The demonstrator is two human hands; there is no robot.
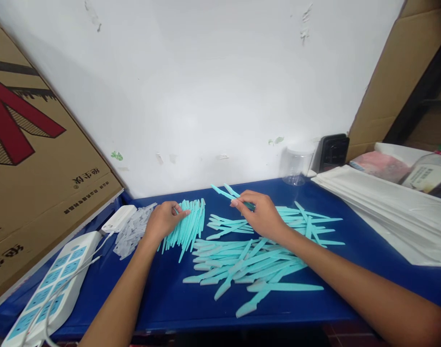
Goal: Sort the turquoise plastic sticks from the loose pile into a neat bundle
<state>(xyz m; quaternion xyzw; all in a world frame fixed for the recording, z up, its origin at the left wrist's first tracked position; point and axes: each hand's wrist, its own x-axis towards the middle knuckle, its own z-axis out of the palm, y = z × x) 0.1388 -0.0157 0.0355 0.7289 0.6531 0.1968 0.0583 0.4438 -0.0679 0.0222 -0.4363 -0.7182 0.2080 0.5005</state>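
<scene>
Between the thumb and fingers of my right hand (260, 209) are a couple of turquoise eyebrow razors (223, 192), their tips pointing up and left above the table. My left hand (165, 219) is curled at the upper left of a neat row of turquoise eyebrow razors (189, 224), its thumb lying across them and its other fingertips partly hidden. A loose, crisscrossed pile of the same razors (249, 262) spreads across the middle, partly under my right forearm. Small translucent grey covers (133, 231) lie heaped just left of my left hand.
On the left are a white power strip (57, 284) with cables, a white adapter (119, 218) and a big cardboard box (43, 159). A clear plastic jar (297, 166) stands at the back by a black object (333, 152). White sheets or bags (379, 212) cover the right side.
</scene>
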